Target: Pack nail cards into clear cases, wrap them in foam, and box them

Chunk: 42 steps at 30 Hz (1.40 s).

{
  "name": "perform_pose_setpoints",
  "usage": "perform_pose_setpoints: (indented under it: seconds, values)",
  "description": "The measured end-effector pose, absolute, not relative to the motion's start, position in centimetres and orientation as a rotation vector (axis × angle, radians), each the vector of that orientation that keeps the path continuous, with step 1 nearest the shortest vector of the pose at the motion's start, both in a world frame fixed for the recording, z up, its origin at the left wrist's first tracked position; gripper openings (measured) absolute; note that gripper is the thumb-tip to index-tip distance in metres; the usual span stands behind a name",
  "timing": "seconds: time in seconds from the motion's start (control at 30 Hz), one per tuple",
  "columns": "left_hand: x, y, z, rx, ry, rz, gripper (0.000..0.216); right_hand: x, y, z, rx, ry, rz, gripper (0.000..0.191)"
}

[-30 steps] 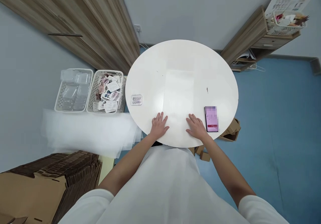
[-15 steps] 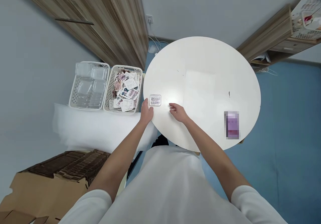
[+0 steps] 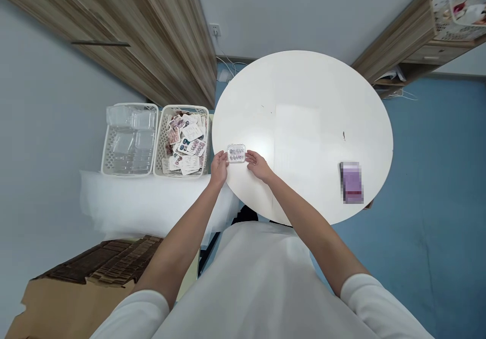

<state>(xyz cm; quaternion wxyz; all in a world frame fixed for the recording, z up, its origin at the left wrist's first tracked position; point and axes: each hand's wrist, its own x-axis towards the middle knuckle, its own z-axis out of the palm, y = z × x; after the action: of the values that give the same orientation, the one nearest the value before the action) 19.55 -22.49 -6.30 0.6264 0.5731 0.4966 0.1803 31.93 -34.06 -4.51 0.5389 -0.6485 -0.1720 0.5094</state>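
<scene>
A small clear plastic case (image 3: pixel 236 153) with rows of small pieces inside lies near the left edge of the round white table (image 3: pixel 304 111). My left hand (image 3: pixel 219 168) touches the case's left end with its fingertips. My right hand (image 3: pixel 256 163) touches its right end. Both hands pinch the case between them on the tabletop.
A phone (image 3: pixel 351 182) lies at the table's right front. Left of the table stand a white basket of clear trays (image 3: pixel 129 139) and a basket of printed cards (image 3: pixel 185 141), on a surface under white sheets (image 3: pixel 152 202). Flattened cardboard (image 3: pixel 83 278) is stacked at lower left.
Both hands left the table's front edge and moved left to the clear case; they now hold it by its two ends. The camera turned left.
</scene>
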Motion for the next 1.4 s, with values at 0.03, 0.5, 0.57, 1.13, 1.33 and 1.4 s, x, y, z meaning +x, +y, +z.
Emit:
perform_pose_setpoints:
  seconds: [0.03, 0.5, 0.57, 1.13, 1.33, 1.4]
  values:
    - [19.9, -23.0, -6.0, 1.318, 1.115, 0.426, 0.043, 32.2, -34.7, -4.1, -1.551, -0.422, 1.189, 0.063]
    - [25.4, -38.9, -3.4, 1.45, 0.721, 0.049, 0.043, 39.9, -55.5, -2.0, -1.76, -0.534, 1.153, 0.048]
    - [25.5, -40.5, -3.5, 1.471, 0.726, -0.003, 0.042, 40.0, -57.0, -2.4, -1.788, -0.552, 1.169, 0.048]
    - [22.9, -44.8, -3.6, 2.227, 0.683, -0.094, 0.033, 38.6, -61.0, -4.0, -2.127, -1.339, 0.794, 0.031]
    - [21.1, -44.8, -3.9, 2.599, 0.375, -0.222, 0.028, 36.1, -61.9, -5.4, -2.327, -1.663, 0.513, 0.012]
    - [21.2, -44.9, -3.8, 2.658, 0.333, -0.234, 0.029, 35.6, -61.6, -5.7, -2.368, -1.686, 0.454, 0.013]
